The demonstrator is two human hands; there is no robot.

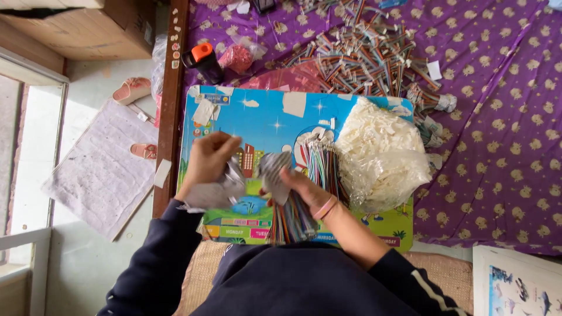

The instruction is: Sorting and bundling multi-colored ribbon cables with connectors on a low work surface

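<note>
Seen from the head camera, looking straight down: left hand (pixel 212 159) curled and pinching a crumpled grey-and-white wrapper (pixel 215 192) above the left half of a colourful picture board (pixel 266 120) laid on a purple patterned cloth (pixel 497 146). Right hand (pixel 295 186) just beside it, fingers closed on a second scrap of the same grey wrapping (pixel 273 168), a pink band (pixel 324 207) at the wrist. Beneath and behind the right hand, a bundle of multicoloured ribbon cables (pixel 313 175), running from the board's middle down to its near edge and fanning out under the wrist. Whether the right hand also grips the bundle, impossible to tell. Hands close together, the two scraps nearly touching between them. At the board's right edge, a clear plastic bag of small white parts (pixel 380 153), just beside the bundle. Past the board's far edge, a large loose heap of further ribbon cables (pixel 363 55) on the cloth. Near the far left corner, a black bottle with an orange cap (pixel 203 61) and a small bag of red pieces (pixel 237 57). Left of the wooden edge, a pale floor with a grey mat (pixel 99 169), a pair of pink sandals (pixel 132 90) and a cardboard box (pixel 88 29). Dark sleeves (pixel 158 257) along the bottom of the view.
</note>
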